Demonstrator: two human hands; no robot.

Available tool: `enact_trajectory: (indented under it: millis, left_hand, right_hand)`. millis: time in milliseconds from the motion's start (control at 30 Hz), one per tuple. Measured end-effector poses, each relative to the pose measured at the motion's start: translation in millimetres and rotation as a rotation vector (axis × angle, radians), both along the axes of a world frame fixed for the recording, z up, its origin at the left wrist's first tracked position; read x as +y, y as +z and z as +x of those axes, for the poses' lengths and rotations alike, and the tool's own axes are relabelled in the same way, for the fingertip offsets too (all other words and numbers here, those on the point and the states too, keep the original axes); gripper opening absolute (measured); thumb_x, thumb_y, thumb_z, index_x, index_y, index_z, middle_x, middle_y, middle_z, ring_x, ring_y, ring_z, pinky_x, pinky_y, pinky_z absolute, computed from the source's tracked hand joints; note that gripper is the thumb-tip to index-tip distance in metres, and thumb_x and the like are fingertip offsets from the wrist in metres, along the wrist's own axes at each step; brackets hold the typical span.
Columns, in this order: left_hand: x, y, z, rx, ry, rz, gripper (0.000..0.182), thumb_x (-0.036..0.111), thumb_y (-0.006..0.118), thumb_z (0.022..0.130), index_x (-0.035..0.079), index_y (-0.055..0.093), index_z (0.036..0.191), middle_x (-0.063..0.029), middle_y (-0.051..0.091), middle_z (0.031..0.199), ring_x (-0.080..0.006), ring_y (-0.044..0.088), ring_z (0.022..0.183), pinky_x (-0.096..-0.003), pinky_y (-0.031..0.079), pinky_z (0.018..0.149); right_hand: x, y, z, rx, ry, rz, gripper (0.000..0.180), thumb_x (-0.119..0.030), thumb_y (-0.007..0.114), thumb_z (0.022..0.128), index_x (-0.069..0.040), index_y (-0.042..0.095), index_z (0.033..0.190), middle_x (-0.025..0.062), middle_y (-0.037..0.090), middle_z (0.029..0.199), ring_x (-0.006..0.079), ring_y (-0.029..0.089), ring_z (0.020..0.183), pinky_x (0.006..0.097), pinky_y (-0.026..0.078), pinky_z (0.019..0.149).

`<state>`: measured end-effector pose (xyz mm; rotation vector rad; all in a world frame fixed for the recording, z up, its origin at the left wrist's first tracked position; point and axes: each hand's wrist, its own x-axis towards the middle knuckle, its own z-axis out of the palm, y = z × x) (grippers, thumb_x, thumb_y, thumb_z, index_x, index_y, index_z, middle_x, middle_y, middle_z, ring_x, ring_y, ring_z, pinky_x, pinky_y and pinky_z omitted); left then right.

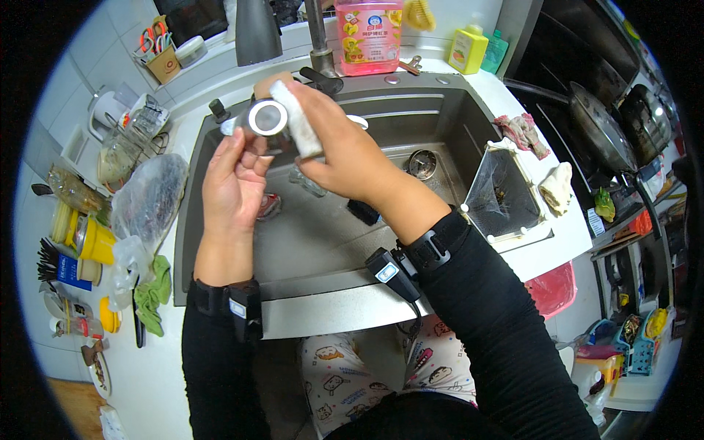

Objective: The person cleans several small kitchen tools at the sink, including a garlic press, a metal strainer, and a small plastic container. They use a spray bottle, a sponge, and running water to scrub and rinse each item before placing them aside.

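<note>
My left hand (pixel 234 192) grips a small clear jar (pixel 268 117) from below, its round end with a whitish rim facing up towards me. A folded white cloth (pixel 297 118) is in my right hand (pixel 352 146), pressed against the jar's right side. Both hands are above the grey sink (pixel 313 258). On the sink floor below lie a clear glass piece (pixel 307 181), a red-and-white object (pixel 269 206) and a black scrubber (pixel 363 212), partly hidden by my right hand and forearm. A metal strainer (pixel 422 164) sits at the drain.
A faucet (pixel 319 33) and a pink detergent bottle (pixel 369 38) stand behind the sink. A mesh corner strainer (pixel 503 190) holding scraps is at its right rim, near two rags. Left, a plastic-covered bundle (pixel 149 198) and a green cloth (pixel 154 297) crowd the counter.
</note>
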<state>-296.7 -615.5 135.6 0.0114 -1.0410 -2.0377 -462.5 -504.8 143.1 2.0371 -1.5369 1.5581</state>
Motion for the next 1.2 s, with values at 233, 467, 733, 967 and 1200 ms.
enact_trajectory:
  millis: [233,467,733,967,1200]
  left_hand:
    - [-19,-5,6,-0.058,0.288,0.213,0.012,0.008,0.059,0.092,0.004,0.062,0.103,-0.0103,0.068,0.104,-0.0196,0.066,0.099,-0.0357,0.057,0.079]
    - [-19,-6,3,-0.067,0.281,0.122,0.013,0.01,0.059,0.093,0.002,0.061,0.103,-0.0105,0.067,0.105,-0.0202,0.065,0.102,-0.0387,0.053,0.088]
    - [-8,-6,-5,-0.121,0.219,0.018,0.014,0.014,0.056,0.095,0.004,0.06,0.105,-0.0073,0.067,0.103,-0.0177,0.063,0.101,-0.0334,0.053,0.082]
    - [-13,-11,-1,-0.161,0.237,0.062,0.014,0.012,0.054,0.096,0.003,0.06,0.105,-0.008,0.066,0.1,-0.0178,0.063,0.097,-0.0332,0.053,0.081]
    - [-24,-4,7,-0.119,0.358,0.031,0.018,0.012,0.055,0.096,0.002,0.059,0.11,-0.0092,0.066,0.105,-0.0174,0.064,0.094,-0.0346,0.053,0.085]
  right_hand:
    - [-1,-5,11,0.261,-0.203,0.139,0.057,-0.001,0.052,0.08,0.001,0.042,0.136,0.0231,0.043,0.139,0.0369,0.053,0.115,0.0408,0.045,0.097]
    - [2,0,3,0.17,-0.544,0.179,0.053,-0.003,0.051,0.082,0.006,0.04,0.134,0.0265,0.045,0.135,0.0388,0.054,0.111,0.0419,0.049,0.091]
    - [4,3,22,0.11,-0.112,-0.043,0.072,-0.001,0.058,0.071,-0.005,0.039,0.141,0.0236,0.031,0.148,0.0454,0.033,0.133,0.0443,0.031,0.111]
    - [5,7,19,0.241,-0.093,-0.036,0.065,0.003,0.061,0.072,-0.005,0.046,0.135,0.0196,0.039,0.144,0.0424,0.038,0.131,0.0433,0.037,0.107]
    - [5,1,20,0.292,0.005,0.132,0.031,-0.016,0.056,0.081,-0.005,0.067,0.107,0.0154,0.065,0.113,0.0322,0.056,0.114,0.0403,0.046,0.096]
